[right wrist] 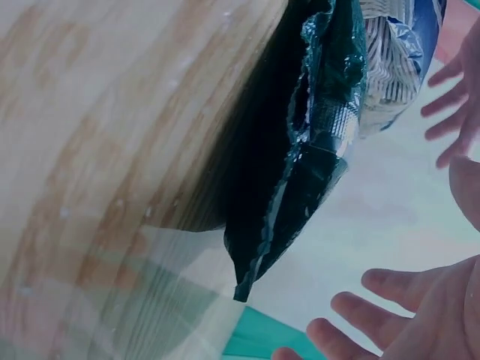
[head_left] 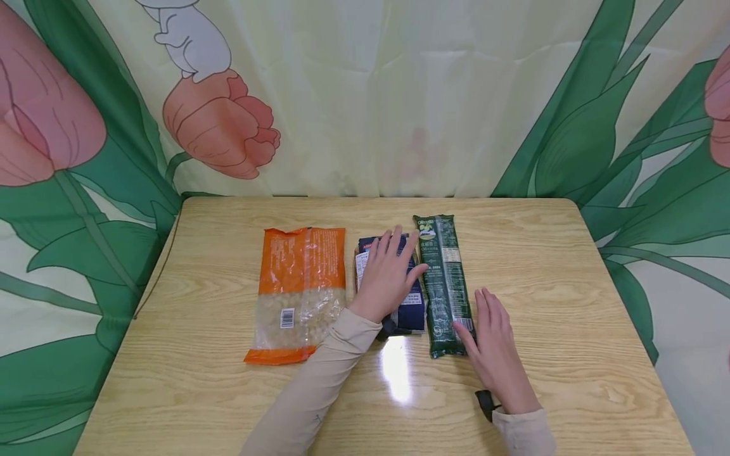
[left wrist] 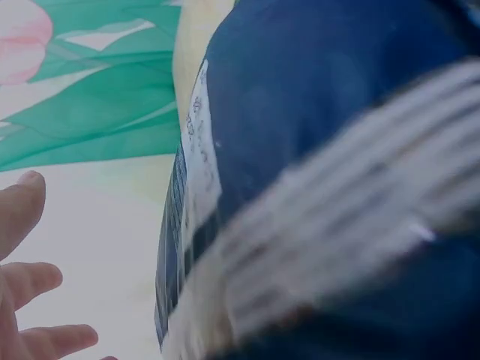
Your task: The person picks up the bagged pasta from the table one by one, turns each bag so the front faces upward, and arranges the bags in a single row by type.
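Over the dark blue package (head_left: 412, 313) in the middle, my left hand (head_left: 388, 275) lies with its fingers spread; whether it touches is hard to tell. The left wrist view shows the blue package (left wrist: 300, 97) close up, the fingertips (left wrist: 34, 277) apart from it. To its right lies a long green package (head_left: 443, 285). My right hand (head_left: 496, 345) is beside that package's lower right edge, fingers extended, its thumb near the edge. In the right wrist view the green package (right wrist: 330, 97) stands left of my open right hand (right wrist: 427, 315).
An orange and clear bag (head_left: 302, 285) of pale pieces lies left of the blue package on the wooden table (head_left: 188, 354). A curtain (head_left: 433, 95) with printed flowers hangs behind the table's back edge.
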Available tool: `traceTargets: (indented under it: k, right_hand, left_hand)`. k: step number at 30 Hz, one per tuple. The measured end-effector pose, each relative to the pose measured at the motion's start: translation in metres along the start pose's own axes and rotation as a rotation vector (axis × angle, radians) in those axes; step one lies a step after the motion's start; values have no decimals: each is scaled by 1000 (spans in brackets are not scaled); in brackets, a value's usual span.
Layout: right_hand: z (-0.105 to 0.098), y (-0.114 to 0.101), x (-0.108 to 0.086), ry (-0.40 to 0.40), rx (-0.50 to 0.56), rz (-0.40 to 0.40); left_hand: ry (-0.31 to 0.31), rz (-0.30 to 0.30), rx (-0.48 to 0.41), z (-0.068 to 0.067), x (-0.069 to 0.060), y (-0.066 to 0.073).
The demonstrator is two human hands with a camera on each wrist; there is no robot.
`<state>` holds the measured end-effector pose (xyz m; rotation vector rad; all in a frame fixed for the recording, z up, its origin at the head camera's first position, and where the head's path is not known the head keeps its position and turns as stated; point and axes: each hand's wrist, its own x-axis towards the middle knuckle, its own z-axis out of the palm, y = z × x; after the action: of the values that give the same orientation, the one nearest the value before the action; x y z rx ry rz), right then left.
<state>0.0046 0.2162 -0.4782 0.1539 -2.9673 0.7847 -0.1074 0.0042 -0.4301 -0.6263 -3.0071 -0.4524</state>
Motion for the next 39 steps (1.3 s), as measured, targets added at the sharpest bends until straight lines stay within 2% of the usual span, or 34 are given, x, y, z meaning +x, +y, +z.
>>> traceTargets:
  k: [4, 10, 15, 25, 28, 33, 39]
  right_hand:
    - [-1, 2, 1, 16, 9, -2]
    - [-2, 5, 4, 13, 40, 11]
    - [0, 11, 6, -12, 78, 48]
    - [-5, 16, 5, -41, 167, 118]
    - [-6, 16, 5, -36, 194, 123]
    - [-6, 16, 5, -51, 228, 139]
    - [-5, 14, 5, -76, 279, 163]
  left_hand:
    - [-5, 9, -27, 3, 14, 4]
    - [-32, -10, -185, 1, 33, 10]
    - [-24, -20, -255, -2, 49, 12]
    - [4, -107, -430, 5, 76, 17]
    - [4, -137, -461, 7, 83, 17]
    - [-21, -155, -479, 8, 93, 17]
    - [-45, -194, -485, 11, 100, 11]
